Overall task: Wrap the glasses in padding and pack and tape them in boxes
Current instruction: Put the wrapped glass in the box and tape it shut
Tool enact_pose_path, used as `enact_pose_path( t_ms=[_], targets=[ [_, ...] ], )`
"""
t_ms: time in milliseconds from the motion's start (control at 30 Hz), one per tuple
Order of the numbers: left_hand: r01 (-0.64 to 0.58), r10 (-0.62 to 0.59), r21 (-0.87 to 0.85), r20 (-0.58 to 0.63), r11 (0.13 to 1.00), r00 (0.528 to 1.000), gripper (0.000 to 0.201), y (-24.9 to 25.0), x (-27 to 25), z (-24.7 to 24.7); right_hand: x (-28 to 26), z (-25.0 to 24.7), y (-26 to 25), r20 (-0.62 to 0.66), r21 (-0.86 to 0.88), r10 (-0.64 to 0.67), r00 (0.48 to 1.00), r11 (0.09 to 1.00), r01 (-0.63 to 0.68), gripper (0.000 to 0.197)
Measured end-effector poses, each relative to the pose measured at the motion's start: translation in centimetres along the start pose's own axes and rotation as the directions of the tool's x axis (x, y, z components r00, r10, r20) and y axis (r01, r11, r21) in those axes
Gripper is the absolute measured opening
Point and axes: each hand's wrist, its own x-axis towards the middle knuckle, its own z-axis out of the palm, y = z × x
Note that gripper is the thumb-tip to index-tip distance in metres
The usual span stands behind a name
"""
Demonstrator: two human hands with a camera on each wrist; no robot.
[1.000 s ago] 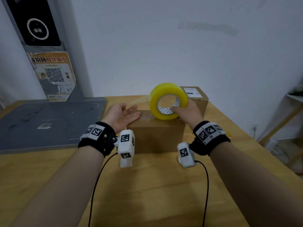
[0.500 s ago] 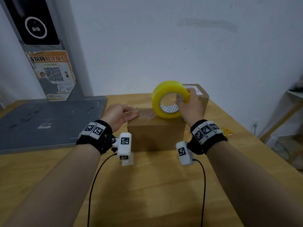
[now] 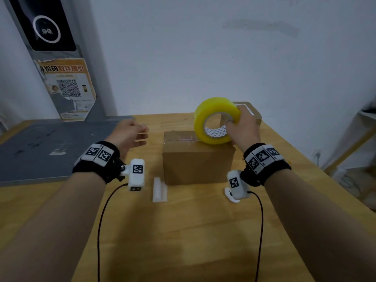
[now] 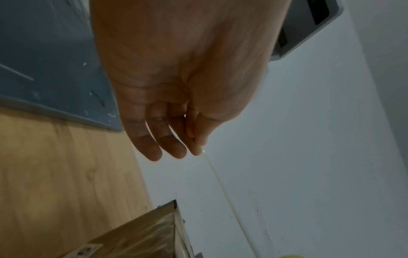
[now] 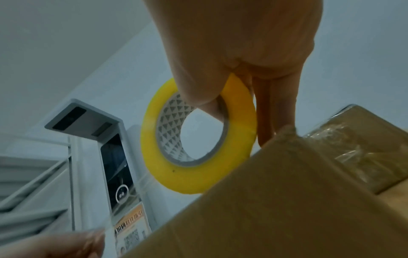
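Gripping the yellow tape roll (image 3: 215, 120) with the right hand (image 3: 245, 129), thumb through the core and fingers curled over the outer rim, just above the right far part of the closed cardboard box (image 3: 197, 161) in the middle of the wooden table (image 3: 183, 231). Pinching the free tape strip (image 4: 223, 188) between thumb and fingers of the left hand (image 3: 127, 135), left of the box, other fingers loosely extended. Lying near the box's left corner, a white foam piece (image 3: 159, 190). Standing behind on the far right, a second box (image 5: 362, 148).

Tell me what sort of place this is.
Probably a parcel packing station: a wooden table carrying sealed cardboard boxes, a yellow tape roll in the right hand, and a grey scanner stand bearing a QR-code poster.
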Motion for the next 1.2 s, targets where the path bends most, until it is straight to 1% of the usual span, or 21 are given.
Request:
enact_pose_path(
  t_ms=[100, 200, 300, 400, 467, 567, 700, 833, 967, 1033, 1133, 1200],
  targets=[
    [0.028, -0.028, 0.048, 0.011, 0.998, 1.0, 0.022, 0.1, -0.2, -0.5, 0.1, -0.2, -0.5, -0.028, -0.003, -0.06, 0.998, 0.998, 0.06, 0.042],
    [0.099, -0.103, 0.099, 0.036, 0.99, 0.994, 0.015, -1.0, -0.5, -0.3, 0.0, -0.1, -0.2, -0.064, -0.005, -0.076, 0.995, 0.997, 0.075, 0.042],
    [0.112, -0.117, 0.115, 0.04, 0.987, 0.992, 0.011, -2.1, -0.7, 0.3, -0.1, 0.1, 0.1, -0.077, -0.004, -0.094, 0.993, 0.996, 0.094, 0.041],
    [0.121, -0.127, 0.109, 0.049, 0.987, 0.991, 0.012, -2.7, -0.7, 1.0, 0.0, 0.1, 0.3, -0.085, 0.006, -0.081, 0.993, 0.997, 0.082, 0.04],
    [0.128, -0.134, 0.115, 0.054, 0.985, 0.989, 0.017, -3.1, -0.5, 1.4, -0.2, 0.2, 0.5, -0.085, 0.001, -0.074, 0.994, 0.997, 0.075, 0.039],
    [0.12, -0.127, 0.135, 0.047, 0.984, 0.991, 0.023, -3.8, -0.3, 1.9, -0.2, 0.4, 1.0, -0.083, 0.005, -0.081, 0.993, 0.997, 0.081, 0.038],
    [0.103, -0.108, 0.116, 0.034, 0.988, 0.994, 0.02, -4.4, -0.2, 2.1, 0.0, 0.5, 1.2, -0.077, 0.009, -0.09, 0.993, 0.996, 0.091, 0.04],
    [0.041, -0.042, 0.101, 0.008, 0.994, 0.999, 0.019, -4.9, 0.1, 2.1, 0.1, 0.5, 1.5, -0.073, 0.008, -0.095, 0.993, 0.995, 0.096, 0.04],
    [-0.01, 0.013, 0.046, -0.058, 0.999, 0.998, 0.016, -5.7, 0.1, 2.3, 0.0, 0.4, 1.5, -0.06, 0.008, -0.101, 0.993, 0.995, 0.102, 0.042],
    [-0.002, 0.004, 0.032, -0.072, 0.999, 0.997, 0.015, -6.1, 0.1, 2.5, 0.0, 0.5, 1.4, -0.049, 0.002, -0.105, 0.993, 0.994, 0.105, 0.044],
    [0.041, -0.039, 0.045, -0.048, 0.998, 0.998, 0.018, -6.6, 0.1, 3.0, 0.0, 0.5, 1.3, -0.047, 0.007, -0.107, 0.993, 0.994, 0.107, 0.044],
    [0.046, -0.044, 0.048, -0.042, 0.998, 0.998, 0.018, -6.8, 0.3, 3.2, -0.1, 0.4, 1.2, -0.047, 0.013, -0.107, 0.993, 0.994, 0.108, 0.043]
  ],
)
